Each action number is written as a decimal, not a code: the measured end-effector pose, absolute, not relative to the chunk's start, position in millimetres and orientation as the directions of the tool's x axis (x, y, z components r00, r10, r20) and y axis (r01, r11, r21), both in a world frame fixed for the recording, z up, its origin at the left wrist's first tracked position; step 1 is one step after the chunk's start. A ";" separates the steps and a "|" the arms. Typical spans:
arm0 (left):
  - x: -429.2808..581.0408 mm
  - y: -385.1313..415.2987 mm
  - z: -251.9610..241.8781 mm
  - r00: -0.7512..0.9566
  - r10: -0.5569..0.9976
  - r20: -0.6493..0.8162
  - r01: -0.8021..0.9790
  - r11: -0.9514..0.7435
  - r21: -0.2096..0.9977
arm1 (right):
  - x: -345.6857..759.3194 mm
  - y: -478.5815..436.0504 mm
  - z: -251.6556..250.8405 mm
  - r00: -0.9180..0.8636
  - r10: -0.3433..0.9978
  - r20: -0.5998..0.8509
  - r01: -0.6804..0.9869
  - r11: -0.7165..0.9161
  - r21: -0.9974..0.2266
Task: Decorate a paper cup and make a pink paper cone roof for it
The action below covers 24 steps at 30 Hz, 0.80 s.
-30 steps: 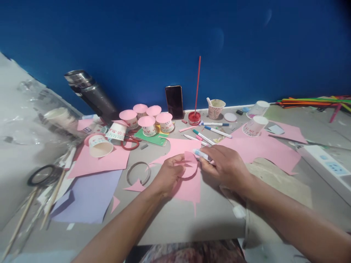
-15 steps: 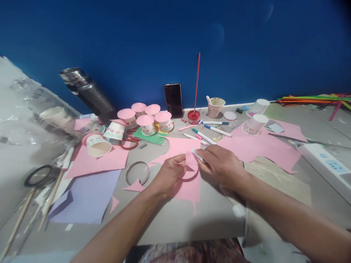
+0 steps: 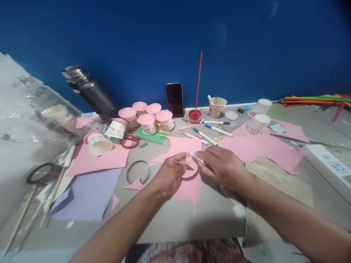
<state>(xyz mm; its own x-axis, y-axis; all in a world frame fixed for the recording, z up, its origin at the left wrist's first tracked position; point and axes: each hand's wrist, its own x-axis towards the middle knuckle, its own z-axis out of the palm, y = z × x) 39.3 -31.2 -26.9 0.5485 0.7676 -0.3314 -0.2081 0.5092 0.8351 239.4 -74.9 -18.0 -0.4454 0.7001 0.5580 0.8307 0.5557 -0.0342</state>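
My left hand point(image 3: 171, 173) pinches a curved piece of pink paper point(image 3: 193, 171) between thumb and fingers. In my right hand point(image 3: 223, 166) is a small white tube point(image 3: 196, 157) with bluish marks, its tip touching the upper edge of that paper. Most of the tube is hidden by my fingers. Beneath both hands lies a larger pink sheet point(image 3: 182, 146) with curved cut-outs. A grey tape roll point(image 3: 127, 171) stands left of my left hand, with a pink scrap point(image 3: 134, 184) against it.
Decorated paper cups with pink cone tops point(image 3: 146, 122) stand at the back left, near red-handled scissors point(image 3: 128, 141). Several markers point(image 3: 205, 136), a phone point(image 3: 174, 99) and a red pot point(image 3: 195, 117) with a tall stick are behind my hands. A power strip point(image 3: 327, 160) lies right.
The white tube's tip has shifted slightly left along the paper's upper edge. Both hands keep their hold, and the whole view has shifted slightly.
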 end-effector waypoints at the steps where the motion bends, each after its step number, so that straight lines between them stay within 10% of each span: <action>1: 39.5 -31.3 -27.3 0.548 0.765 -0.339 -0.202 0.514 0.834 | 240.9 -73.6 -19.0 -0.436 0.709 0.554 0.839 0.544 -0.035; 18: 41.9 -32.6 -23.5 0.497 0.803 -0.329 -0.240 0.491 0.837 | 237.1 -73.1 -23.2 -0.435 0.705 0.559 0.847 0.531 -0.010; 21: 41.1 -31.3 -27.3 0.416 0.820 -0.393 -0.260 0.522 0.812 | 247.3 -65.7 -20.7 -0.194 0.801 0.566 0.842 0.432 -0.323; 24: 40.6 -30.1 -28.9 0.377 0.821 -0.429 -0.330 0.552 0.766 | 257.1 -58.5 -14.7 0.186 0.929 0.320 0.497 0.192 -0.846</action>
<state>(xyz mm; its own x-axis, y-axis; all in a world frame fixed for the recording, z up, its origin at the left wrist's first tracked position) 40.6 -30.1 -28.9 0.3771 0.8207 -0.4293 -0.3300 0.5522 0.7656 257.1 -58.5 -14.7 0.1862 0.9290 0.3199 0.4972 0.1917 -0.8462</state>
